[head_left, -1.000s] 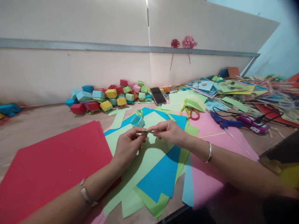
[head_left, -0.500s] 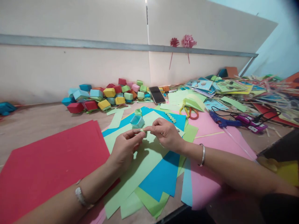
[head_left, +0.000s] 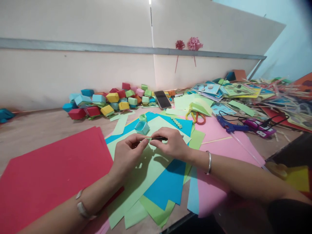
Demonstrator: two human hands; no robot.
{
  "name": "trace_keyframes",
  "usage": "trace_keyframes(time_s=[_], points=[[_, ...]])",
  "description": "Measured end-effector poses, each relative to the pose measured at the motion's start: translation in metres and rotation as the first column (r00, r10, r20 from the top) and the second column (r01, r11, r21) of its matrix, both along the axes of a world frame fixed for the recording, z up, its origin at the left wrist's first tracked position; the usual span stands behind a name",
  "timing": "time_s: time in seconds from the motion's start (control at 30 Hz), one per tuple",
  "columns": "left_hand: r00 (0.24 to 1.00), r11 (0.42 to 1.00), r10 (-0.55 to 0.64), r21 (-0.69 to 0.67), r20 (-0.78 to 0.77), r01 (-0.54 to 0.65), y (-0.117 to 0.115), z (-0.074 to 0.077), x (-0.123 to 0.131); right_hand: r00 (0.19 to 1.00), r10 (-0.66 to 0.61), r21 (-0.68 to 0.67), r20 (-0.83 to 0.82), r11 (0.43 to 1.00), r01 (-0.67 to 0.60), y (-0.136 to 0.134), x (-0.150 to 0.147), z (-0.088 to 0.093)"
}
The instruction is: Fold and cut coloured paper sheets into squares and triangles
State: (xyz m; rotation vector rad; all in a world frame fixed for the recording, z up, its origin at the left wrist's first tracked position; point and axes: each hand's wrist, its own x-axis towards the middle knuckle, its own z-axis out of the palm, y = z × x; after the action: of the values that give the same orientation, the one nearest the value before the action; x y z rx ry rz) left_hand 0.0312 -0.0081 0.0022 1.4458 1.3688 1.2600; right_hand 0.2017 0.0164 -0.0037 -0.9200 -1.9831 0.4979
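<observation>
My left hand (head_left: 129, 154) and my right hand (head_left: 170, 143) meet above a light green sheet (head_left: 143, 175), both pinching a small light green paper strip (head_left: 149, 139) between fingertips. A thin dark stick-like thing lies under my right fingers; I cannot make it out. Just beyond the hands sits a small light blue folded paper box (head_left: 142, 127) with a tiny green one (head_left: 143, 117) behind it. A blue sheet (head_left: 165, 185) and a large red sheet (head_left: 48, 175) lie beneath and to the left.
A heap of coloured paper boxes (head_left: 107, 100) lines the wall. A phone (head_left: 162, 99), scissors (head_left: 195, 116), a blue glue gun (head_left: 229, 126) and a purple tool (head_left: 259, 127) lie at the right, beside piled cards and sticks (head_left: 255, 94). Pink paper (head_left: 219, 156) covers the right.
Both hands have shifted slightly left and lower while working the green strip between the fingertips. The pinch stays closed throughout.
</observation>
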Motion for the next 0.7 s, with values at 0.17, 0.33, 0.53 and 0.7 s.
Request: trace_keyframes(time_s=[0.17,0.33,0.53,0.7], points=[[0.983,0.984,-0.019,0.169,-0.182,0.05,-0.001,-0.003,0.0,0.997,0.01,-0.065,0.076,0.998,-0.005,-0.002,-0.001,0.005],[0.986,0.975,-0.077,0.194,-0.147,0.105,-0.002,0.002,0.003,0.993,0.094,-0.094,0.067,0.992,-0.087,-0.004,0.003,0.009],[0.984,0.975,-0.146,0.155,-0.097,0.16,-0.002,0.006,0.001,0.995,0.083,-0.08,0.047,0.994,-0.079,-0.008,0.001,0.009],[0.996,0.997,-0.049,0.056,0.071,0.045,0.001,0.003,0.0,0.982,0.062,-0.262,-0.176,0.959,-0.107,0.0,0.003,0.014]])
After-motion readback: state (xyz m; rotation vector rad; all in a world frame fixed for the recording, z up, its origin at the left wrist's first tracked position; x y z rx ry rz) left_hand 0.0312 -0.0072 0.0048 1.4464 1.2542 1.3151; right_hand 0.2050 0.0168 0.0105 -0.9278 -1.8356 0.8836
